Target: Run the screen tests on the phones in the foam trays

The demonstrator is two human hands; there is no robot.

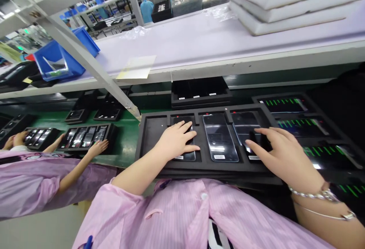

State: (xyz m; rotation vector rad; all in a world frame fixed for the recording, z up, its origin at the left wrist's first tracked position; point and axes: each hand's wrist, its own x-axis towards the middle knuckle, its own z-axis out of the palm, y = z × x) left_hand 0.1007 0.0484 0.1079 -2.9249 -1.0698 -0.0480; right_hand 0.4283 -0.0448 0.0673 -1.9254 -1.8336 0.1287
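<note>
A black foam tray (148, 157) lies before me, with a bare leftmost compartment. My left hand (178, 138) rests flat, fingers spread, over a dark phone screen (188, 156) in the second compartment, hiding much of it. Beside it, a glossy phone screen (219, 137) with a white label at its lower edge sits in the third compartment. Over the rightmost phone screen (245, 121), my right hand (281, 152) has thumb and forefinger apart, near or touching its surface; its other fingers are partly hidden. Small red tabs show at the screens' top edges.
Behind the tray stands a stack of black trays (199, 100). More screens with green stripes (299, 127) lie at right. A slanted white post (94, 66) and a shelf edge (256, 59) rise ahead. At left, co-workers' hands (97, 148) touch similar trays (111, 135).
</note>
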